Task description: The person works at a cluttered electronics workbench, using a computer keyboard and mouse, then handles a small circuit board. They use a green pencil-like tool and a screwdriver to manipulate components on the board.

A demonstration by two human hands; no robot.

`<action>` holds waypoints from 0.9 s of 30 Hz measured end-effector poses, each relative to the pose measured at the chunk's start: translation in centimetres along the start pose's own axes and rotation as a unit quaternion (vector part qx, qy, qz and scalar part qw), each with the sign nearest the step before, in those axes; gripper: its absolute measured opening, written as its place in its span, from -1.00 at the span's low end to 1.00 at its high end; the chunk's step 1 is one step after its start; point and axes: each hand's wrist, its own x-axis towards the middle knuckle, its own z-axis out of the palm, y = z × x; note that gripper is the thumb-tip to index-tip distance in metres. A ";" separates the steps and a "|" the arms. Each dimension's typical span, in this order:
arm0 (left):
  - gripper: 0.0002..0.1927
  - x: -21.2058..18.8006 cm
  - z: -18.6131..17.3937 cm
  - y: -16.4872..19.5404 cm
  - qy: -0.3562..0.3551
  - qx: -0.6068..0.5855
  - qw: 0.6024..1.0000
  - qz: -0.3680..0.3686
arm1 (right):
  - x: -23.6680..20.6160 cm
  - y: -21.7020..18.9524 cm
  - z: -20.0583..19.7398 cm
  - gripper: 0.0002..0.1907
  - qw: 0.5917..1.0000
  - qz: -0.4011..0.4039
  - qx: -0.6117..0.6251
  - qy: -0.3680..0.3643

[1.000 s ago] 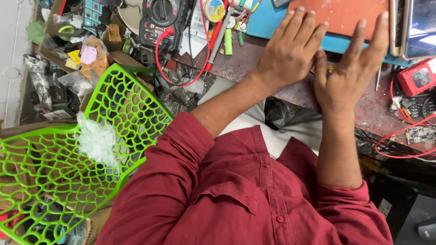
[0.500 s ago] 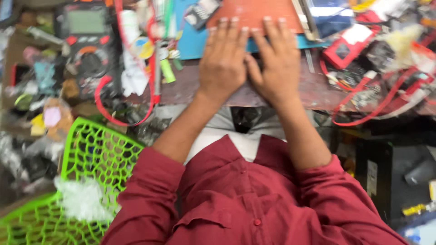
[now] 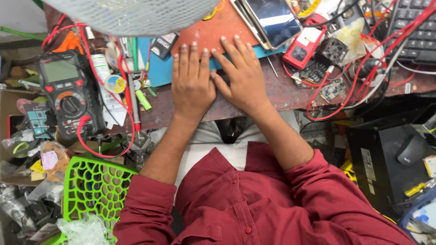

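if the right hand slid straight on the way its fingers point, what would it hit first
The right hand lies flat, fingers aimed up and slightly left across the orange mat. That stretch of mat looks bare; the first thing in line seems to be the grey mesh object at the top edge, though depth is unclear.

Left hand (image 3: 193, 86), right hand (image 3: 243, 81) flat, palms-down.

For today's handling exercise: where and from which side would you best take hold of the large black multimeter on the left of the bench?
Grip the black multimeter across its long side edges near the screen, coming from above. It lies flat, face up, and a red lead loops around its lower end, so the upper half is probably freer.
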 end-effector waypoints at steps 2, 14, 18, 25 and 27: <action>-0.46 0.0 0.0 -0.1 -0.012 0.007 1.000 -0.001 | -0.1 0.3 0.2 -0.47 1.000 -0.009 0.003 0.005; -0.46 0.2 -0.5 0.4 -0.025 0.008 1.000 0.017 | -0.7 1.0 0.1 -0.45 1.000 0.000 0.011 -0.003; -0.43 0.0 -0.5 0.1 -0.028 0.005 0.999 0.015 | -0.7 0.9 0.1 -0.46 1.000 0.000 0.016 -0.007; -0.44 0.1 -0.5 0.2 -0.021 0.004 1.000 0.017 | -0.5 0.7 -0.1 -0.46 1.000 0.001 0.016 -0.004; -0.44 0.2 -0.5 0.2 -0.021 0.008 1.000 0.015 | -0.4 0.6 -0.2 -0.46 1.000 -0.002 0.011 -0.003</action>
